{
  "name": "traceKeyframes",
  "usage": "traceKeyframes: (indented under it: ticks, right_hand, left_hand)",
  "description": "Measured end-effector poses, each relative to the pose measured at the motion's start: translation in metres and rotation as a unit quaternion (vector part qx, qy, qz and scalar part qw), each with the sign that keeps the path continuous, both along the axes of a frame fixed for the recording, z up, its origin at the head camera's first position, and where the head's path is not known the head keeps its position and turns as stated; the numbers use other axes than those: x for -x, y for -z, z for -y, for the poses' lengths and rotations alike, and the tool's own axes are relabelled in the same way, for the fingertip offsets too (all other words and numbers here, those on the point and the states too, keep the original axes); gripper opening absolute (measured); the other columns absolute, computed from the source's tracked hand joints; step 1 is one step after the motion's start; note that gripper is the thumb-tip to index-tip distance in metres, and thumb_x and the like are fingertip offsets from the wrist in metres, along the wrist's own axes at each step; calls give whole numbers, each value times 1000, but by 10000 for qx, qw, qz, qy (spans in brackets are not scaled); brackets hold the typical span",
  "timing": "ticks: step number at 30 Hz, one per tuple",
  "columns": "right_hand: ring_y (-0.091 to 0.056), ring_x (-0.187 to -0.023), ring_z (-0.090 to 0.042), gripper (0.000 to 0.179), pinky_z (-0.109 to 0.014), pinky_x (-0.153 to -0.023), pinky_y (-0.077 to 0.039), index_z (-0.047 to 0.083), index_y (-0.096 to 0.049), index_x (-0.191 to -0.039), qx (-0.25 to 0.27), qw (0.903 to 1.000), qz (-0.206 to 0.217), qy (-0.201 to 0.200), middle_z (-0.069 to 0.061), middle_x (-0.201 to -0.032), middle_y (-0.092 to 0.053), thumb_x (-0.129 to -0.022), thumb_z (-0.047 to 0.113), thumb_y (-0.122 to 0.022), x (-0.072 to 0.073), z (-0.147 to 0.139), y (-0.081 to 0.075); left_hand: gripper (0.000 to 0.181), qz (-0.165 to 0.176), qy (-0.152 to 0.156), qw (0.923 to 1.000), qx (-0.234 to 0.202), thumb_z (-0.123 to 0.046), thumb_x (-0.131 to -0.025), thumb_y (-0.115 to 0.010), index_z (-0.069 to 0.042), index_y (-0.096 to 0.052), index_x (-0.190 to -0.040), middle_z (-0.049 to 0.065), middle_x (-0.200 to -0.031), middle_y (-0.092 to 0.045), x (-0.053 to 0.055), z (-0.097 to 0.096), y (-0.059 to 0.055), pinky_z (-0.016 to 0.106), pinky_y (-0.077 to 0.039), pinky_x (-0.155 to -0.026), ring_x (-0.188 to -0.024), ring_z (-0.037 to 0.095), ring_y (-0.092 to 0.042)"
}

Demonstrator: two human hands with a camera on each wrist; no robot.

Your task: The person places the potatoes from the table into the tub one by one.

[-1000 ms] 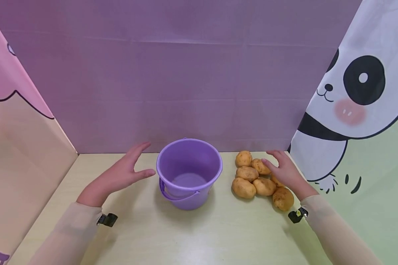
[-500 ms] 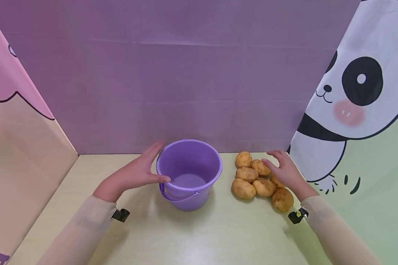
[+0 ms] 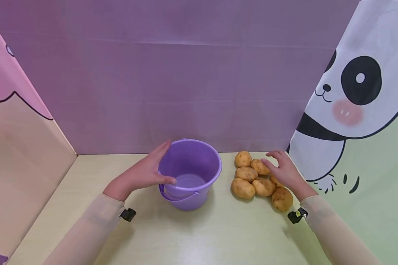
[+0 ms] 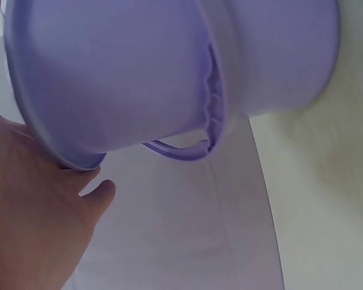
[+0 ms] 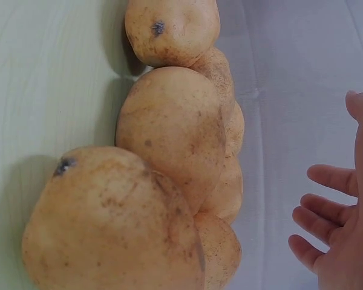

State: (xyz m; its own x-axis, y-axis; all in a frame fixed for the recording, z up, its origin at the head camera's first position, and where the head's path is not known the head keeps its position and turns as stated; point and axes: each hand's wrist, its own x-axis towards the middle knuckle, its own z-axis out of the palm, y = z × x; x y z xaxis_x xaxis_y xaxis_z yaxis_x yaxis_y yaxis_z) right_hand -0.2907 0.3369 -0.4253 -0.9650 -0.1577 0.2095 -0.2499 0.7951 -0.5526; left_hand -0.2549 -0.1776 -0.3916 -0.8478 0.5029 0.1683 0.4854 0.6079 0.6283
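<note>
A purple bucket [image 3: 202, 197] stands upright on the table, its handle [image 3: 177, 200] hanging down at the front. My left hand [image 3: 140, 175] is at the bucket's left rim, thumb and fingers spread apart, the thumb overlapping the front rim in the head view. In the left wrist view the fingers of that hand [image 4: 30, 211] lie right along the rim. To the right, several potatoes [image 3: 243, 188] form a cluster. Over its right side hovers my right hand [image 3: 285, 171], fingers loosely bent and holding nothing; the right wrist view shows that hand [image 5: 345, 229] apart from the potatoes.
The pale wooden table [image 3: 192, 241] is bounded by a purple back sheet [image 3: 185, 84]. A panda-printed panel [image 3: 361, 147] rises at the right, close beyond my right hand. Another printed panel [image 3: 20, 154] stands at the left.
My left hand has moved right, from beside the bucket to its left rim, with the thumb now across the front rim. The right hand, bucket and potatoes stay in place.
</note>
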Motion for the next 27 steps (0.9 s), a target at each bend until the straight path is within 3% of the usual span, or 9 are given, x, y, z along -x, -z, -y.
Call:
traceKeyframes:
  ticks: [7, 17, 27]
  right_hand:
    - [-47, -147, -48, 57, -69, -122, -39, -5, -61, -143, 110, 9998, -134, 82, -24, -152, -52, -113, 43, -64, -2, 0, 0]
    - [-51, -141, -48, 56, -67, -113, -50, -5, -62, -142, 139, 9999, -60, 64, -26, -149, -54, -113, 43, -65, -7, -7, 8]
    - [-51, -139, -52, 58, -69, -118, -41, -9, -60, -145, -2, 10000, -5, 21, -31, -145, -55, -108, 35, -74, 1, -35, 25]
  left_hand:
    - [136, -485, -14, 9982, 339, -63, -84, -91, 1, -13, -175, 15, -185, -7, 1, 1, 6, 64, -22, -133, -170, 41, -9]
    - [132, -736, -70, 9961, 474, -65, -86, -87, 4, -16, -174, 19, -184, -11, 2, -3, 13, 63, -23, -133, -169, 43, -13]
    - [131, -868, 1, 9957, 323, -64, -87, -87, 7, -19, -173, 23, -183, -15, 3, 0, 16, 66, -26, -131, -167, 47, -16]
